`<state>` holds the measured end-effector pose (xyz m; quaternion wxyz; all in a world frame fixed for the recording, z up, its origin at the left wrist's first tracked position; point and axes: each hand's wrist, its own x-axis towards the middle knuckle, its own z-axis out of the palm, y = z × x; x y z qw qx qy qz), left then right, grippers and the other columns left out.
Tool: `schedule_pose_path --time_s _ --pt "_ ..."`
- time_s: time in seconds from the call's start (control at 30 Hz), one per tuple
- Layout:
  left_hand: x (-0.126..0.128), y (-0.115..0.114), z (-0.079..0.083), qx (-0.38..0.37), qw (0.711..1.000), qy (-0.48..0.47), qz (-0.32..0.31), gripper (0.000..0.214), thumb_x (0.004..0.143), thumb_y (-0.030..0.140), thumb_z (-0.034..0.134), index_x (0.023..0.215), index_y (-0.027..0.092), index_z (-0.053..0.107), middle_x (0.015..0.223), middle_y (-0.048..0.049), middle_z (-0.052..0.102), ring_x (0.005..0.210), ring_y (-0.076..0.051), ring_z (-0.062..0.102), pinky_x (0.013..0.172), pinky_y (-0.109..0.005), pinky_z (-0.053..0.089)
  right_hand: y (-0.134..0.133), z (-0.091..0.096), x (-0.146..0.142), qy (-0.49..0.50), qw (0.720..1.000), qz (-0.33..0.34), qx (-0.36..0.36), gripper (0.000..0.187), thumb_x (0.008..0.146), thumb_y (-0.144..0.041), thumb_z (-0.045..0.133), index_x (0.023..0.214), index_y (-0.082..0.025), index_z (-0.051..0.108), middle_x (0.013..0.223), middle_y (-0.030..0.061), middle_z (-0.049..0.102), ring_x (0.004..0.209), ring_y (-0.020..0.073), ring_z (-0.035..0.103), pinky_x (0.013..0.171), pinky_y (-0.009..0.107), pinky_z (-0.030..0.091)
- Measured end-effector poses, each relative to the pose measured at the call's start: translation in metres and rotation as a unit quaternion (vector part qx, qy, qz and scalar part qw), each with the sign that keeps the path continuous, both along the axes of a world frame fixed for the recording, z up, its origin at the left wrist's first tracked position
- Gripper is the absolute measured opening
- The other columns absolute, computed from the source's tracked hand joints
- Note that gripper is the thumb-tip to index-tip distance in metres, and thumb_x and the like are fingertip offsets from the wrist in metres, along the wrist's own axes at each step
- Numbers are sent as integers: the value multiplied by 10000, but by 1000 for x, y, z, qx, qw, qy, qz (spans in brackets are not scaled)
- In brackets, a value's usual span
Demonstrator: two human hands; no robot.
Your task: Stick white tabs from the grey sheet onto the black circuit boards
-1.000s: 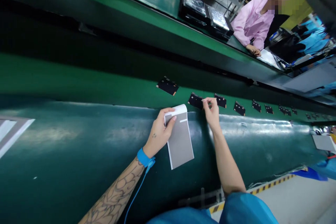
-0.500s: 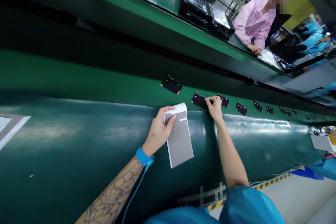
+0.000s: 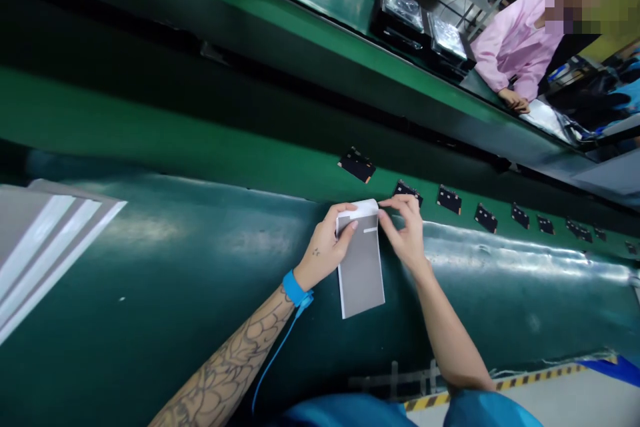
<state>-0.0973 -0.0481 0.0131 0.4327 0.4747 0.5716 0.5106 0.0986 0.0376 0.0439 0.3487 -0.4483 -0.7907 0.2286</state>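
My left hand (image 3: 333, 240) grips a grey sheet with white edges (image 3: 361, 273) near its top, thumb in front and fingers behind. The top end of the sheet curls over, showing white. My right hand (image 3: 406, 233) is at the sheet's upper right corner, thumb and forefinger pinched close together at the curled edge. Whether a small piece lies between those fingertips I cannot tell. Just behind the right hand lies a black circuit board (image 3: 406, 191), partly hidden by its fingers. Another black circuit board (image 3: 357, 165) lies farther left on the green belt.
More black boards (image 3: 449, 199) lie in a row along the green belt (image 3: 225, 167) to the right. Several grey and white sheets (image 3: 45, 240) lie at the left on the bench (image 3: 200, 267). A blue wrist strap with cord (image 3: 296, 290) circles my left wrist. Across the line sits a person in pink (image 3: 515, 47).
My right hand has moved from the board on the belt back to the sheet's upper corner. The view has shifted left, bringing more of the sheets at left into sight.
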Motion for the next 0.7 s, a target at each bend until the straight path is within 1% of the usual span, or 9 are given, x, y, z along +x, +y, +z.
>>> schedule_pose_path --time_s 0.03,0.1,0.2,0.27,0.37,0.4,0.57,0.63,0.7 --pt "0 1 0 5 1000 -6 -2 262 1058 311 606 1302 216 608 1008 -48 742 820 -214 708 718 -313 532 -7 3 -10 -11 1000 28 8 134 1018 -393 709 1129 -336 756 1111 67 652 1088 285 632 1003 505 493" --pt "1 1 -2 12 1000 -16 -4 275 1060 295 595 1322 213 599 1173 -80 762 981 -236 748 834 -329 568 -16 3 -24 -28 998 56 22 135 1003 -382 744 1130 -356 784 1080 59 655 1048 282 635 990 524 486" --pt "1 2 -5 17 1000 -19 -4 291 1066 267 565 1350 211 592 1257 -95 761 1079 -246 759 932 -346 574 -20 -3 -36 -43 997 61 34 124 1015 -365 740 1121 -349 803 1057 53 661 1030 270 644 966 516 485" --pt "1 2 -5 15 1000 -19 -4 292 1066 256 553 1351 205 595 1238 -94 770 1038 -237 766 920 -339 578 -20 -5 -39 -47 996 57 44 108 1022 -353 734 1092 -328 812 1040 54 662 1028 263 644 934 490 488" --pt "1 1 -4 7 1000 -15 -5 295 1069 250 539 1352 199 602 1169 -83 786 894 -211 760 820 -316 580 -20 -3 -39 -61 996 56 46 83 1024 -343 732 1041 -312 807 1029 55 666 1023 260 635 907 471 483" --pt "1 1 -4 6 1000 -15 -4 296 1067 247 538 1352 197 604 1164 -84 788 880 -209 758 808 -315 580 -21 -2 -40 -65 995 59 42 78 1026 -339 727 1032 -308 798 1034 54 668 1022 261 632 908 472 478" --pt "2 2 -4 21 1000 -22 1 294 1057 224 543 1342 198 608 1234 -98 775 1047 -236 764 928 -338 583 -28 -2 -46 -74 996 56 9 71 1045 -314 675 1042 -286 740 1070 62 663 1026 266 604 917 484 453" --pt "1 1 -4 22 1000 -18 3 285 1063 233 538 1337 200 610 1216 -93 773 1019 -227 757 916 -332 576 -32 0 -48 -72 996 55 -11 72 1049 -322 659 1052 -285 720 1077 62 655 1027 265 593 921 483 450" --pt "1 1 -3 12 1000 -6 6 276 1067 263 551 1328 199 613 1142 -78 774 893 -206 734 826 -314 560 -30 3 -44 -47 997 56 -37 80 1054 -341 648 1056 -284 704 1076 58 642 1032 257 591 935 474 460"
